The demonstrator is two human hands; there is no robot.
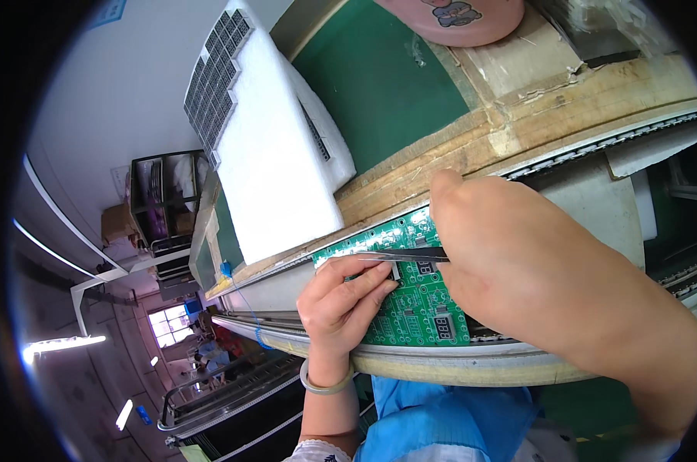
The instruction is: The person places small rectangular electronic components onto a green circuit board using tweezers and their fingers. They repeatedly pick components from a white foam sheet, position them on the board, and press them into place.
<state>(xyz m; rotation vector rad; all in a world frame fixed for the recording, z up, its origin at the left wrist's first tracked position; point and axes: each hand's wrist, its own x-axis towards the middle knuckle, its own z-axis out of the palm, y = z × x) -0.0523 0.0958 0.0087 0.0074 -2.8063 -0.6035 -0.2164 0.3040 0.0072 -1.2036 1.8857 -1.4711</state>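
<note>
A green circuit board [429,304] lies along the rails in front of me, printed all over and partly hidden by both hands. Black digit displays sit on it; one display [444,326] shows clearly near the board's right corner. My right hand [491,239] is closed around tweezers [410,254], whose metal tips point left across the board to my left fingers. My left hand [340,296] is over the board's left part, thumb and fingers pinched together. A small pale piece shows at those fingertips; its kind is unclear.
A tall white foam block [275,146] with dark display modules [221,73] on its edge stands at the far left. Behind the wooden ledge [410,173] lies a green surface [379,85] with a pink container [471,23]. A chain [587,150] runs along the ledge.
</note>
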